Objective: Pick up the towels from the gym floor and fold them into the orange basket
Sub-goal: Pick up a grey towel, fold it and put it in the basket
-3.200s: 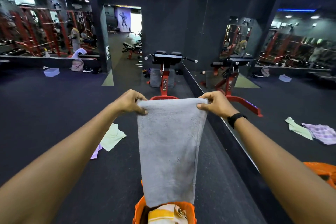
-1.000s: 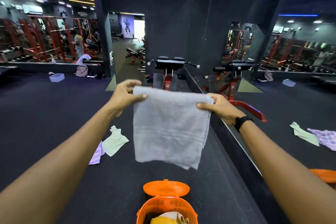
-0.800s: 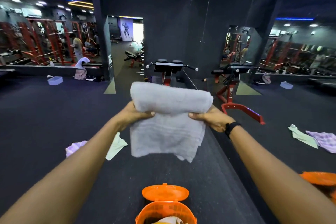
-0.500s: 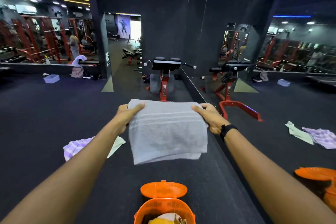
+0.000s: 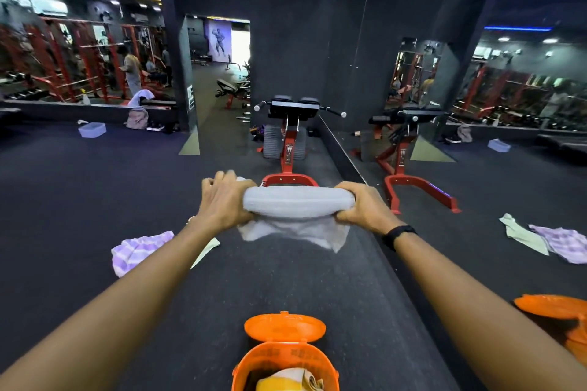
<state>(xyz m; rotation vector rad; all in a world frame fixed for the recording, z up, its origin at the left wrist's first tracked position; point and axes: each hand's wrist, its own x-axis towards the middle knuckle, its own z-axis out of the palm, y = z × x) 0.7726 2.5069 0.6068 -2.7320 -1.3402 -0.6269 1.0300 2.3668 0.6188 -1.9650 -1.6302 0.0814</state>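
The folded grey towel [image 5: 298, 205] hangs in the air between both hands, the left hand [image 5: 224, 200] and right hand [image 5: 365, 206] each curled tight round one end. Below the fingers, the open orange basket [image 5: 286, 362] holds a yellow towel [image 5: 287, 381]; a purple checked towel [image 5: 139, 249] lies on the floor left of them.

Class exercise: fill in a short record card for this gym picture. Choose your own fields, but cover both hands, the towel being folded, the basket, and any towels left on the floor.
Setting: gym floor beside a mirror wall
Left hand: grips the left end of the grey towel
Right hand: grips the right end
Grey towel: folded into a thick bundle, held in the air, loose edges hanging below
Orange basket: on the floor below, lid open, a yellow towel inside
Left on floor: purple checked towel, pale green towel partly hidden by the left arm
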